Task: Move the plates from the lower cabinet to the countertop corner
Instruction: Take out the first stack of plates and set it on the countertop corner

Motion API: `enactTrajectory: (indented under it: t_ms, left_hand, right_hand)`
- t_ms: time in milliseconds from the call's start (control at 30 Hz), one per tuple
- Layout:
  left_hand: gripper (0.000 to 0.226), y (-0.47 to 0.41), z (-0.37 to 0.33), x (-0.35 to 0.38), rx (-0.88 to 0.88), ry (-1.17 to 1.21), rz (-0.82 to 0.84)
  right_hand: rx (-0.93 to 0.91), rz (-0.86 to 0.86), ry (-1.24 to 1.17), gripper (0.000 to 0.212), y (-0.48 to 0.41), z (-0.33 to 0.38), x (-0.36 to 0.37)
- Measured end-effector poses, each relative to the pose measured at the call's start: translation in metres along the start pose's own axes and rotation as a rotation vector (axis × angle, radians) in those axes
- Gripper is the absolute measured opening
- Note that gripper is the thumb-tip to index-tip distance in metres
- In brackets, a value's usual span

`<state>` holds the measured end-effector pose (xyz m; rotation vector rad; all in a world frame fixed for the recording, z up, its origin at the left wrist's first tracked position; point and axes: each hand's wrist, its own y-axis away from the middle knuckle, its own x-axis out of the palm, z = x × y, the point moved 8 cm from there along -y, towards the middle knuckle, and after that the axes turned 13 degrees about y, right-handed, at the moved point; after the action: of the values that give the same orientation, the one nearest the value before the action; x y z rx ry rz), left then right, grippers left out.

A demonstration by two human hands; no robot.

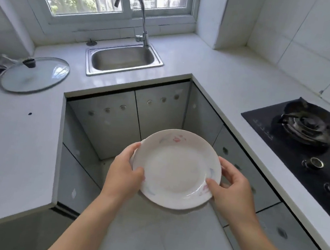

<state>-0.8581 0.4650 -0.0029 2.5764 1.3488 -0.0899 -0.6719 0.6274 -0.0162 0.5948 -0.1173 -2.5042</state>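
Head view: a person's two bare hands hold up a plate in front of the sink.
Plate (176, 168): round, white, faint pink and blue marks on the rim; face up, tilted slightly toward the camera; held in the air over the floor, nearer than the sink (124, 60). A second rim edge peeks out at its left, so possibly two stacked; cannot tell.
Left hand (125, 174): fingers clamped on the plate's left rim, thumb on top.
Right hand (230, 188): fingers clamped on the right rim, thumb on top.
Countertop (219, 69): its corner right of the sink is bare.
Glass lid (34, 74): one, left of the sink.
Stove (306, 130): far right of the sink, two knobs.
Cabinet doors (125, 115): below the sink, closed.
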Motion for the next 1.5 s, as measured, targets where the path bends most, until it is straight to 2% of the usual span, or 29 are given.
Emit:
enactTrajectory:
  t_ms: [233, 533, 733, 1033, 1300, 1500]
  left_hand:
    - [0.068, -0.106, -0.020, 0.020, 0.018, -0.009, 0.062]
    - [0.068, -0.295, -0.057, 0.029, 0.028, -0.054, 0.135]
    - [0.067, -0.387, -0.076, 0.045, 0.002, -0.049, 0.213]
    - [0.068, -0.485, -0.094, 0.131, -0.009, -0.048, 0.331]
    - [0.066, -0.572, -0.112, 0.220, -0.016, -0.114, 0.381]
    - [0.064, -0.610, -0.116, 0.271, -0.045, -0.071, 0.401]
  right_hand:
    - [0.020, -0.052, 0.020, 0.053, -0.095, 0.023, 0.013]
    - [0.023, -0.148, -0.010, 0.055, -0.249, 0.080, 0.061]
    - [0.016, -0.193, -0.040, 0.047, -0.320, 0.110, 0.076]
    - [0.098, -0.286, -0.002, 0.050, -0.419, 0.107, 0.038]
    - [0.156, -0.292, -0.049, 0.051, -0.521, 0.097, -0.001]
    - [0.175, -0.293, -0.057, 0.054, -0.575, 0.091, -0.031]
